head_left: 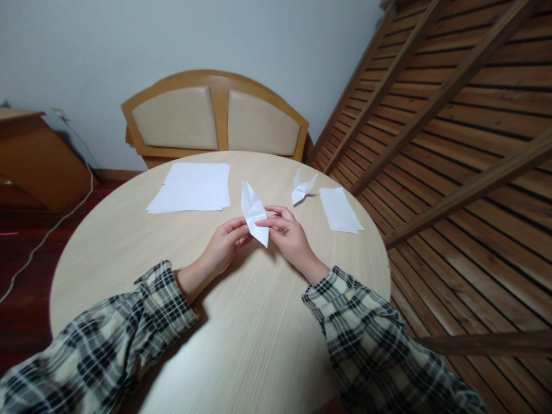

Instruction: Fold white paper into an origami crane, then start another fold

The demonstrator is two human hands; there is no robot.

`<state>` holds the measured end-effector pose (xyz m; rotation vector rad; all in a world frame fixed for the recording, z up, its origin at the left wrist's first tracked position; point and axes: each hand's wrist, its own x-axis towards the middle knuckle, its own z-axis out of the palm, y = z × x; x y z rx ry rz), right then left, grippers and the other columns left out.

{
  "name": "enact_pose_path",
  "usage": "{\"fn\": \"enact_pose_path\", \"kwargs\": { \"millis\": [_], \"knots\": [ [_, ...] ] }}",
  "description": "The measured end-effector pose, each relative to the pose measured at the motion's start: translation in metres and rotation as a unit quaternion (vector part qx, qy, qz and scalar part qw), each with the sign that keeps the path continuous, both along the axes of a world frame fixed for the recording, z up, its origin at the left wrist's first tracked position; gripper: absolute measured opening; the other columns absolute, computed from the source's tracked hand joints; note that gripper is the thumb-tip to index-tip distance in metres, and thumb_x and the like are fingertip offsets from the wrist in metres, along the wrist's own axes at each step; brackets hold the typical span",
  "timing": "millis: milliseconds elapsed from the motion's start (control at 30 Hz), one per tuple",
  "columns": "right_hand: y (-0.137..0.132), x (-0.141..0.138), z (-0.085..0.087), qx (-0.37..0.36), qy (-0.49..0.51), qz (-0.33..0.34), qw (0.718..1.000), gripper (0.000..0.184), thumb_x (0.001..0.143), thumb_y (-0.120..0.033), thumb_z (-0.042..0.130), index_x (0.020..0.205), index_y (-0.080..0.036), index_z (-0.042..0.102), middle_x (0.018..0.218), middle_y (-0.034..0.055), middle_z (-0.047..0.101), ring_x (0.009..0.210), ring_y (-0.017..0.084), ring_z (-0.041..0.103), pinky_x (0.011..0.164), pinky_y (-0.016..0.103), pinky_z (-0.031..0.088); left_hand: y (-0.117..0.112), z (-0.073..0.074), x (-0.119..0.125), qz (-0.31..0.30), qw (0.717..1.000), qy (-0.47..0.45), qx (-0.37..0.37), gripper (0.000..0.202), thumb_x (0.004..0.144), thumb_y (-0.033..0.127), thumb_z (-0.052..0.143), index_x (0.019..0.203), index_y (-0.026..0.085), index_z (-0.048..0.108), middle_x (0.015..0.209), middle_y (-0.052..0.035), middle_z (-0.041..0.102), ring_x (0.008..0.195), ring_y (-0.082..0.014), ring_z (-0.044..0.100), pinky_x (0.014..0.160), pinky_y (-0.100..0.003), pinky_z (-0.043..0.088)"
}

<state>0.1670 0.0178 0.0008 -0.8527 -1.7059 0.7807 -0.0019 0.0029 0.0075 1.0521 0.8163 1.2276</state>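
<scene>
Between my two hands is a folded white paper point(254, 211), a long diamond shape with a split pointed top, held a little above the table. My left hand point(224, 244) pinches its left edge between thumb and fingers. From the right, my right hand point(290, 233) grips the other edge, with the thumb and a finger lying across the front. Some fingertips are hidden behind the paper. Beyond my right hand stands a folded paper crane point(303, 187) with raised points.
A stack of white paper sheets point(190, 187) lies at the back left of the round table point(241, 333). Narrower paper strips point(340, 210) lie at the right edge. Behind are a padded wooden headboard point(222, 115) and a slatted wooden panel point(457, 149). A white cable point(56, 224) runs along the floor.
</scene>
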Motion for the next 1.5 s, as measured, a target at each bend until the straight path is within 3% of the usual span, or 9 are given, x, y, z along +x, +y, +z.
{"fn": "enact_pose_path", "kwargs": {
  "millis": [133, 267, 367, 600, 767, 933, 1100, 1333, 1500],
  "knots": [
    [-0.0010, -0.0009, 0.0009, -0.003, 0.000, 0.002, 1.000, 0.030, 0.082, -0.007, 0.058, 0.093, -0.029, 0.075, 0.125, 0.0045, 0.054, 0.114, 0.017, 0.054, 0.085, 0.035, 0.055, 0.0023, -0.0014, -0.0015, 0.004, 1.000, -0.019, -0.012, 0.013, 0.073, 0.029, 0.063, 0.075, 0.016, 0.066, 0.078, -0.0042, 0.066, 0.070, -0.0149, 0.057, 0.066, -0.027, 0.048],
    [-0.0027, -0.0028, 0.0014, 0.011, -0.020, 0.006, 1.000, 0.032, 0.082, -0.005, 0.056, 0.092, -0.029, 0.075, 0.126, 0.0041, 0.054, 0.116, 0.018, 0.053, 0.087, 0.036, 0.054, 0.0051, -0.0054, -0.0015, 0.022, 1.000, 0.008, 0.005, 0.025, 0.077, 0.039, 0.066, 0.068, 0.016, 0.061, 0.063, 0.0007, 0.054, 0.056, -0.0104, 0.045, 0.052, -0.023, 0.037],
    [-0.0032, -0.0037, 0.0011, 0.024, -0.035, 0.006, 0.999, 0.033, 0.081, -0.004, 0.055, 0.092, -0.029, 0.075, 0.126, 0.0035, 0.054, 0.114, 0.018, 0.054, 0.090, 0.038, 0.053, 0.0045, -0.0044, -0.0011, 0.029, 0.999, 0.040, 0.017, 0.025, 0.074, 0.038, 0.071, 0.067, 0.015, 0.062, 0.059, 0.0027, 0.051, 0.051, -0.0085, 0.039, 0.049, -0.022, 0.030],
    [-0.0076, -0.0028, 0.0047, 0.050, -0.048, 0.017, 0.997, 0.031, 0.081, -0.005, 0.052, 0.087, -0.027, 0.072, 0.133, 0.0018, 0.051, 0.106, 0.017, 0.056, 0.102, 0.045, 0.044, 0.0025, 0.0007, -0.0027, 0.049, 0.992, 0.099, 0.058, 0.024, 0.075, 0.038, 0.069, 0.068, 0.016, 0.063, 0.058, 0.0034, 0.051, 0.051, -0.0091, 0.040, 0.049, -0.023, 0.031],
    [-0.0053, -0.0028, 0.0047, -0.002, 0.021, -0.041, 0.999, 0.009, 0.088, -0.029, 0.057, 0.096, -0.026, 0.058, 0.114, 0.0052, 0.057, 0.095, 0.018, 0.057, 0.082, 0.038, 0.050, 0.0034, -0.0010, -0.0040, 0.061, 0.982, 0.156, 0.091, 0.024, 0.078, 0.038, 0.065, 0.068, 0.016, 0.061, 0.061, 0.0023, 0.053, 0.055, -0.0108, 0.044, 0.053, -0.024, 0.034],
    [0.0003, -0.0068, -0.0008, -0.057, -0.005, -0.052, 0.997, 0.033, 0.087, -0.055, 0.055, 0.081, -0.024, 0.047, 0.076, -0.0009, 0.051, 0.072, 0.015, 0.051, 0.067, 0.031, 0.044, 0.0000, 0.0005, -0.0025, 0.051, 0.963, 0.217, 0.153, 0.024, 0.081, 0.037, 0.062, 0.068, 0.016, 0.061, 0.061, 0.0018, 0.053, 0.057, -0.0119, 0.044, 0.055, -0.025, 0.035],
    [-0.0006, -0.0071, -0.0004, -0.081, -0.027, -0.030, 0.996, 0.040, 0.088, -0.059, 0.051, 0.072, -0.023, 0.044, 0.066, -0.0032, 0.043, 0.064, 0.015, 0.045, 0.061, 0.030, 0.038, -0.0015, 0.0002, -0.0028, 0.032, 0.954, 0.238, 0.177, 0.025, 0.084, 0.038, 0.059, 0.071, 0.016, 0.061, 0.063, 0.0014, 0.053, 0.059, -0.0125, 0.044, 0.056, -0.025, 0.035],
    [-0.0014, -0.0058, -0.0002, -0.113, -0.030, 0.010, 0.993, 0.044, 0.089, -0.060, 0.049, 0.069, -0.021, 0.046, 0.065, -0.0027, 0.044, 0.062, 0.014, 0.044, 0.058, 0.029, 0.034, -0.0002, -0.0021, -0.0030, 0.021, 0.951, 0.241, 0.195, 0.026, 0.087, 0.038, 0.056, 0.073, 0.016, 0.058, 0.064, 0.0022, 0.051, 0.060, -0.0122, 0.044, 0.056, -0.024, 0.036],
    [-0.0032, -0.0065, 0.0013, -0.091, -0.025, 0.023, 0.995, 0.043, 0.091, -0.058, 0.048, 0.071, -0.020, 0.053, 0.068, -0.0006, 0.050, 0.064, 0.014, 0.046, 0.060, 0.029, 0.036, 0.0000, -0.0032, -0.0018, 0.006, 0.961, 0.204, 0.189, 0.028, 0.086, 0.042, 0.058, 0.074, 0.017, 0.058, 0.065, 0.0020, 0.052, 0.060, -0.0121, 0.045, 0.057, -0.024, 0.038]
  ]
}}
